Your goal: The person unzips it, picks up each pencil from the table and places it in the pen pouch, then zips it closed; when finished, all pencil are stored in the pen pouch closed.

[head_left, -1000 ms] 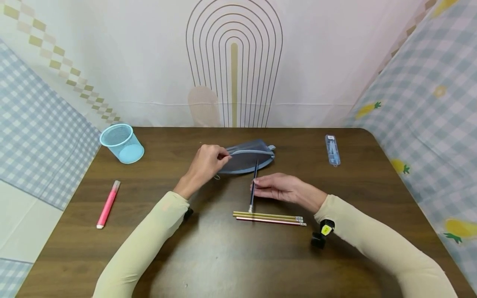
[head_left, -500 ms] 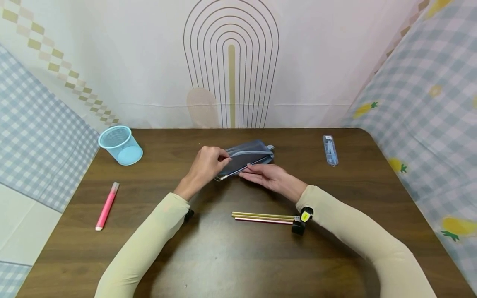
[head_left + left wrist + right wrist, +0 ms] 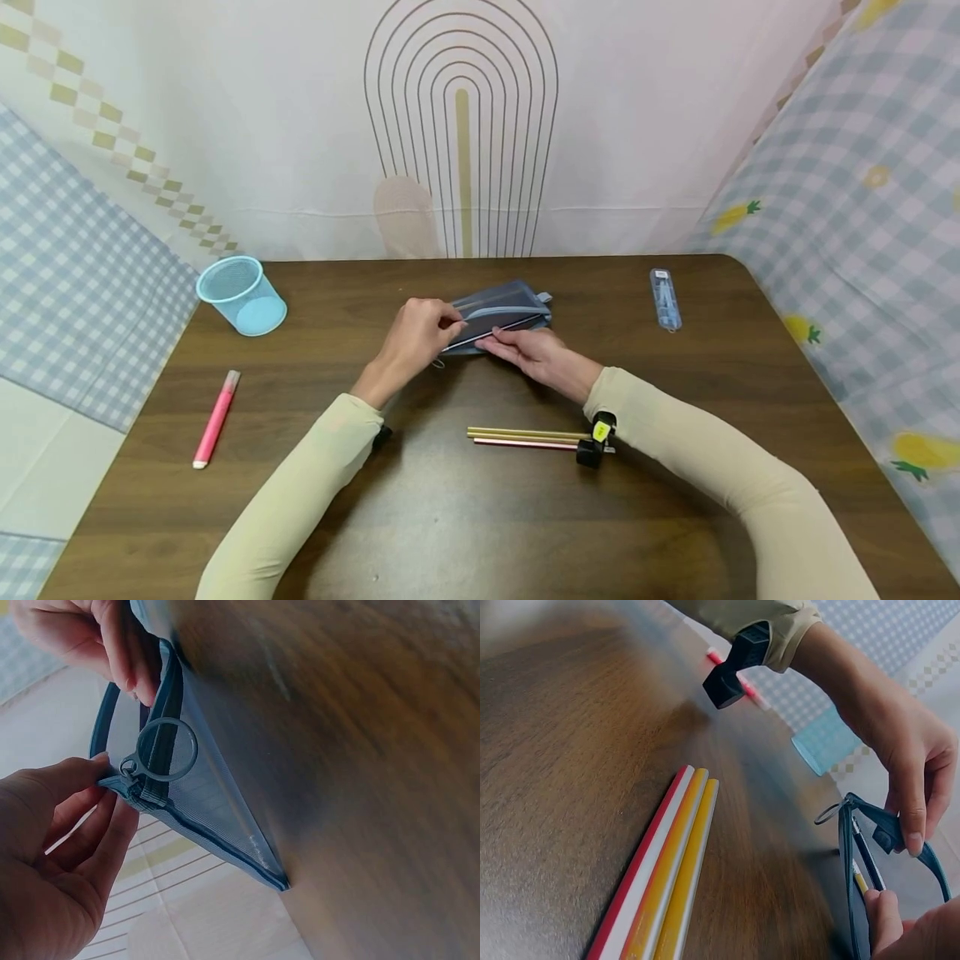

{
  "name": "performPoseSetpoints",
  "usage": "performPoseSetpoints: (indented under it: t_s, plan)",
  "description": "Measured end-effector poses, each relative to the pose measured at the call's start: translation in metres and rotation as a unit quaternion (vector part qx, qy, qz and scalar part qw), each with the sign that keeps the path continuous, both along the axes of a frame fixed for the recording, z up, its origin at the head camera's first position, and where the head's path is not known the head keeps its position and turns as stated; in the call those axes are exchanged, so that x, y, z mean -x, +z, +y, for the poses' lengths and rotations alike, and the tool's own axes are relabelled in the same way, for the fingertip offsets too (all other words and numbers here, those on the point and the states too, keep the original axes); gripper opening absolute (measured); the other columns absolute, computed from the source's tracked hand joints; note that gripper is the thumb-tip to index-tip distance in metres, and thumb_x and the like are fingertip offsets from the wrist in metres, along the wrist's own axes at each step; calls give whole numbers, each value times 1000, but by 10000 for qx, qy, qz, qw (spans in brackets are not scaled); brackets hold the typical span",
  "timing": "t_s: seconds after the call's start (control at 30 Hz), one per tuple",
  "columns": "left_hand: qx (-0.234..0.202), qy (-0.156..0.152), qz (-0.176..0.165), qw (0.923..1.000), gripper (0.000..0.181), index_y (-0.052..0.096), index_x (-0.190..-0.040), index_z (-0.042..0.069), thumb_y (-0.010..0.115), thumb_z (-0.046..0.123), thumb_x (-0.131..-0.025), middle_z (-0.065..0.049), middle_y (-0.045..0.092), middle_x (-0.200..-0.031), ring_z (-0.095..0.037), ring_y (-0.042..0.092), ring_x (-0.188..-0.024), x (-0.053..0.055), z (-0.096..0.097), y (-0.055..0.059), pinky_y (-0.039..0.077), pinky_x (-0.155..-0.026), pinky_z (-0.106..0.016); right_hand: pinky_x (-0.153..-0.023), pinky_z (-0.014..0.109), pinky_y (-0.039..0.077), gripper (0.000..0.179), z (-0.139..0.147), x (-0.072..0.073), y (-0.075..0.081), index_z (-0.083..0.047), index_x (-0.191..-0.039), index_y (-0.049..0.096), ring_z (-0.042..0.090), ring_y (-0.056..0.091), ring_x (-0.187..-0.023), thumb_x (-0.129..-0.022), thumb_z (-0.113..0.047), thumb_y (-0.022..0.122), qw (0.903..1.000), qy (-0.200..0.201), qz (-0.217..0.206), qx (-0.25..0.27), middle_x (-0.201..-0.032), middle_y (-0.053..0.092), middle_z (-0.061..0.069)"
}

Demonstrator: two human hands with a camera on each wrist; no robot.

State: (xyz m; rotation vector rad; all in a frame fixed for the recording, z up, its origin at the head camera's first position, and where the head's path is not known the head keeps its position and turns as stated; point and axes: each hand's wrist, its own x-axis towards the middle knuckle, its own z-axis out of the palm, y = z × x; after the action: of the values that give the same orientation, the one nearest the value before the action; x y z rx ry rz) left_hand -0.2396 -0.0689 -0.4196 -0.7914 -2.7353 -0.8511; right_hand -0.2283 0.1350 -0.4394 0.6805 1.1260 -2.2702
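Observation:
A blue mesh pencil pouch (image 3: 495, 297) lies at the table's back middle, unzipped along its near side. At its left end, my left hand (image 3: 422, 333) pinches the corner by the zipper, where a ring pull (image 3: 166, 748) hangs. My right hand (image 3: 536, 352) is at the mouth, its thumb and fingers on a dark pencil (image 3: 867, 851) lying lengthwise within the opening. In the right wrist view, something yellow (image 3: 859, 877) shows inside the pouch. Several pencils, yellow ones (image 3: 676, 862) and a red-and-white one (image 3: 641, 870), lie side by side below my right wrist.
A light blue mesh cup (image 3: 242, 296) stands at the back left of the wooden table (image 3: 480, 533). A pink marker (image 3: 216, 421) lies in front of it. To the back right is a small clear blue case (image 3: 665, 300). A patterned cloth (image 3: 637, 125) hangs behind.
My right hand has moved forward and left to the pouch. The dark pencil has turned from pointing forward to lying along the opening, inside it. My left hand stays at the pouch corner.

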Motion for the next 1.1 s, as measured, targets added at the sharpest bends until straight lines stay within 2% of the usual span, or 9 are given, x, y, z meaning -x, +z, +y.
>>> performPoseSetpoints:
  t_s: [0.4,0.5,0.57,0.63,0.7,0.87,0.93,1.0,1.1]
  plan:
    - [-27,-27,125,9999,12,81,-93,6,76,17,-90,-6,78,-88,-17,72,-80,1,0,0,58,-74,-34,-92,27,57,40,7,-14,11,12,-141,49,21,76,-92,-102,4,51,9969,568,272,-473,-100,76,20]
    - [-41,-6,90,10000,12,81,-93,6,76,16,-90,-6,78,-89,-17,72,-80,1,0,0,58,-73,-34,-91,29,58,40,9,-24,17,13,-140,49,20,76,-91,-101,2,53,9859,1145,761,-956,-105,75,20]
    - [-27,11,76,10000,12,81,-93,6,76,17,-90,-6,78,-89,-17,72,-79,1,0,0,58,-73,-33,-88,32,60,38,10,-31,22,14,-136,53,18,76,-87,-101,-1,55,9650,1685,1314,-1519,-106,75,20]
    - [-5,32,68,10000,12,81,-93,6,76,17,-90,-6,78,-89,-17,72,-79,1,0,0,58,-72,-33,-82,33,62,34,10,-39,26,13,-129,58,15,75,-83,-101,-6,59,9239,2314,2063,-2243,-105,75,22]
    - [27,49,66,10000,12,81,-93,7,76,17,-90,-6,78,-88,-16,71,-78,1,1,0,58,-72,-32,-74,33,62,29,11,-46,32,10,-120,66,12,72,-78,-99,-10,62,8587,2925,2940,-3012,-102,75,22]
    - [53,18,-6,10000,11,81,-93,7,75,17,-91,-5,78,-88,-15,71,-77,1,3,0,58,-70,-31,-69,23,56,11,16,-65,48,-5,-97,78,4,64,-75,-94,-14,72,6090,3958,5002,-4715,-88,76,5]
    - [34,2,-27,10000,12,81,-93,7,75,17,-91,-5,78,-87,-15,71,-76,1,3,1,58,-69,-31,-68,19,53,6,18,-71,53,-9,-91,79,1,60,-72,-91,-13,74,5319,4160,5253,-5178,-84,74,-2]
    - [27,12,-29,10000,12,81,-92,7,75,17,-91,-5,78,-87,-15,71,-75,1,3,1,58,-69,-31,-62,19,50,5,21,-77,56,-10,-87,78,0,56,-66,-90,-13,76,4907,4370,5146,-5509,-79,71,-5]
    - [5,7,-19,10000,12,81,-92,7,76,17,-91,-5,78,-86,-15,70,-74,1,3,1,57,-69,-30,-58,20,49,6,25,-85,53,-11,-83,77,1,54,-63,-89,-12,76,4593,4510,4918,-5863,-75,68,-6]
